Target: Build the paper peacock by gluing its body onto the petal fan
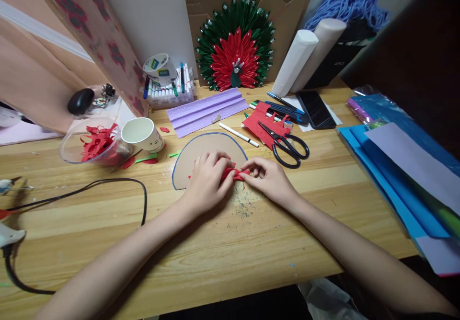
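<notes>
A half-round piece of cardboard [190, 159] with a blue-edged outline lies flat on the table. Red crepe paper [237, 173] shows at its lower right, between my two hands. My left hand [210, 178] rests over the cardboard, fingers bent and thumb pressed against the red paper, covering much of it. Thumb and fingertips of my right hand [268, 178] pinch the right end of the same red paper. Just beyond my right hand, black-handled scissors [283, 142] lie partly on a cut red crepe sheet [257, 123]. A white marker [238, 134] is beside the cardboard's top edge.
At left stand a paper cup [142, 135] and a clear bowl [68, 142] with red scraps. A cable [143, 200] curves below them. Folded purple paper [204, 111], a phone [316, 109] and a red-green peacock [235, 47] are behind. Blue folders [373, 166] line the right edge.
</notes>
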`<state>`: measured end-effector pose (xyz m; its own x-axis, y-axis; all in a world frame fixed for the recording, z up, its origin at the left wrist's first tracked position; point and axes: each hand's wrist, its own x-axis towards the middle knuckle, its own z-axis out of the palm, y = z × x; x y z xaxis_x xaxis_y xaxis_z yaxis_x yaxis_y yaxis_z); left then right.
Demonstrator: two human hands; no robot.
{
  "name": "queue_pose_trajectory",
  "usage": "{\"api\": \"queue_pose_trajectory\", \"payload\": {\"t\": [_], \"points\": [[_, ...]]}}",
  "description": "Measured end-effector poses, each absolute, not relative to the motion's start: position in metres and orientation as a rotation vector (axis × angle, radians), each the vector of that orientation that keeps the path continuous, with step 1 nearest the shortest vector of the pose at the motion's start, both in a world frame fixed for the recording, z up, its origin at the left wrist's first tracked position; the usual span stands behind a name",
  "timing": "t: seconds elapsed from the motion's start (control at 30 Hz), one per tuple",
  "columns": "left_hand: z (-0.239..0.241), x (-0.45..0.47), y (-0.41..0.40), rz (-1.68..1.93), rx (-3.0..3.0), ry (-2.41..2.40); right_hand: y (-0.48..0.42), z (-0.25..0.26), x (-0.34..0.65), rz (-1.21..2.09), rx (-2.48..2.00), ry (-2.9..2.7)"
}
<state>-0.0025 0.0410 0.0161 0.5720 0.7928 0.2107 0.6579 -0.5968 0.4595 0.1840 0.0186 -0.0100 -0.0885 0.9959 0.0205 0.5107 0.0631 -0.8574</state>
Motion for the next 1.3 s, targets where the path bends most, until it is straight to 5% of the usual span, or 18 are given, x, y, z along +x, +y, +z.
{"api": "queue_pose_trajectory", "payload": {"t": [0.6,0.9,1.3], "points": [[-0.005,-0.095,0.031,0.605,2.231,1.649,0.057,0.013,0.213,1.15,-1.413,-1.466],[-0.009,-0.094,0.038,0.643,2.177,1.5,0.123,0.055,0.133,1.523,-0.942,-2.263],[-0.004,-0.1,0.044,0.698,2.035,1.355,0.151,0.07,0.05,1.268,-0.386,-3.232]]}}
